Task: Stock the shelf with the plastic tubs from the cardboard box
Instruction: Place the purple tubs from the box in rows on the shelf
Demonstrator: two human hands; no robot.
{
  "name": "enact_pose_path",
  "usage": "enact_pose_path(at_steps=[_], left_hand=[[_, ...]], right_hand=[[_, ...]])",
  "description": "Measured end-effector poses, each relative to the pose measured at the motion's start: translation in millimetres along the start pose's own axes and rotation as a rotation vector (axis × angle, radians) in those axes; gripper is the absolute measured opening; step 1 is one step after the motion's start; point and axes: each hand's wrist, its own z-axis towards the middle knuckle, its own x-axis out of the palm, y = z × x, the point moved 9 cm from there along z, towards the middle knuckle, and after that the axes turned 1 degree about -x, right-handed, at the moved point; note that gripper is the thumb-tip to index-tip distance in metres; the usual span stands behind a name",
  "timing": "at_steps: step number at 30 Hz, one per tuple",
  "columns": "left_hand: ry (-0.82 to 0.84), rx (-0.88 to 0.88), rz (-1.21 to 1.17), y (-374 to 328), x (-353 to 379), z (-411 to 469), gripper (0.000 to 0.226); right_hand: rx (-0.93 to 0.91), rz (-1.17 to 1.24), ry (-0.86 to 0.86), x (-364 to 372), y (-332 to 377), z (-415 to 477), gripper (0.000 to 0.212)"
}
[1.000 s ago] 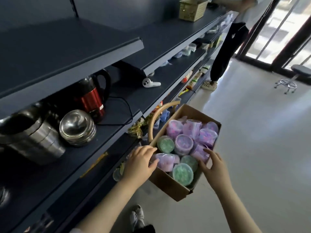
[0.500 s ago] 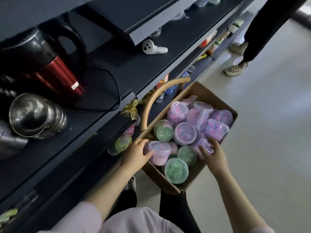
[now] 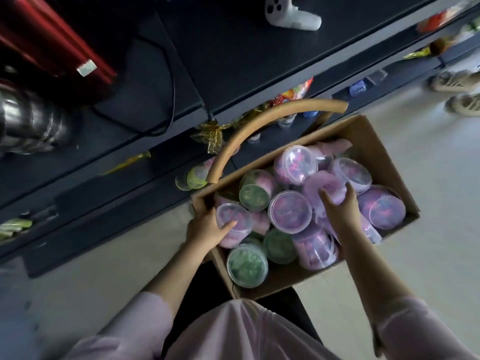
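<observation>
Cardboard box (image 3: pixel 384 152) sits right in front of the person, top open, its left long edge close to the shelf (image 3: pixel 233 61) fronts. It is packed with plastic tubs (image 3: pixel 289 211), purple and green, lids up or tipped, piled to the rim with little slack between them.

Left hand (image 3: pixel 207 229) grips the box's near-left edge, fingers hooked over the cardboard, thumb lying on the corner tub (image 3: pixel 233 216). Right hand (image 3: pixel 340 209) is inside the box, mid-pile, thumb and fingers curled round a side-lying tub (image 3: pixel 322 181) in pale purple. A green tub (image 3: pixel 246 265) sits at the near wall, touching it.

A few tubs (image 3: pixel 193 176) are on the low shelf, at its front edge, just beside the box's far-left corner. A tan basket handle (image 3: pixel 249 133) arches over that shelf edge and the box rim, crowding the gap. Gold ribbon (image 3: pixel 211 135) hangs at the shelf lip above.

Upper shelf: red kettle (image 3: pixel 52 48), steel bowls (image 3: pixel 28 120), white controller (image 3: pixel 291 15), with bare surface between them. Floor (image 3: pixel 428 255) right of the box is open; another person's shoes (image 3: pixel 462 105) are well apart, far right.
</observation>
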Motion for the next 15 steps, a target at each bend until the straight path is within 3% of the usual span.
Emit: enact_pose_path(at_steps=[7, 9, 15], left_hand=[[-0.013, -0.257, -0.386, 16, 30, -6, 0.056], [-0.073, -0.31, -0.471, 19, 27, -6, 0.045], [-0.185, -0.231, -0.473, 17, 16, -20, 0.035]], right_hand=[[0.125, 0.061, -0.113, 4, -27, 20, 0.062], [0.165, 0.096, -0.14, 4, -31, 22, 0.065], [0.117, 0.113, -0.125, -6, -30, -2, 0.067]])
